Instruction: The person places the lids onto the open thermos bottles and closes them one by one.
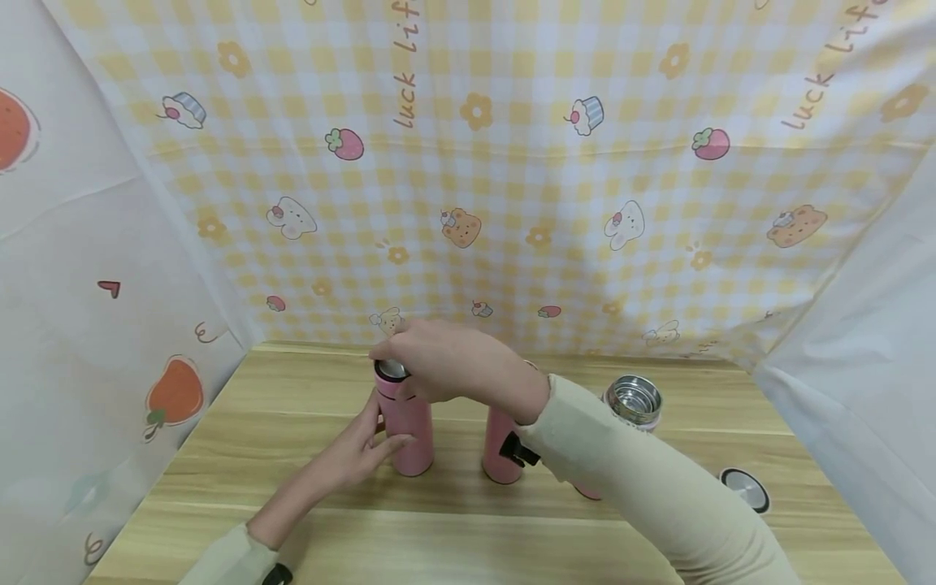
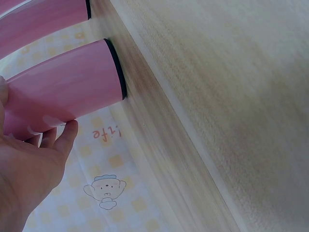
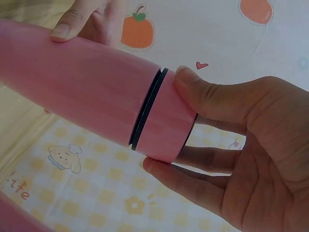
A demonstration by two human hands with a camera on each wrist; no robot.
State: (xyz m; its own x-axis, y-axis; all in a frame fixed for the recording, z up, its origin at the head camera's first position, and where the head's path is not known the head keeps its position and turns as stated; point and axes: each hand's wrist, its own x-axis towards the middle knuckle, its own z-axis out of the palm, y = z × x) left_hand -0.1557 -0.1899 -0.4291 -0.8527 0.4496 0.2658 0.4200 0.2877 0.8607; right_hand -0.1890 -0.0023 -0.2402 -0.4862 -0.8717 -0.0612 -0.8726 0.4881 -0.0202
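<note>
Tall pink cylindrical bottle upright on pale wood-grain table, left of a second pink bottle. Left hand grasping its body between thumb and fingers. Right hand grasping its short pink cap, thumb and fingertips against opposite sides.

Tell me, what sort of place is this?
Probably a small cloth-lined tabletop booth, though the wider surroundings are out of view: a yellow-and-white checked fabric backdrop hangs behind, a white fruit-printed fabric sheet lines the left side, and pink cylindrical bottles stand on a pale wood-grain table.
</note>
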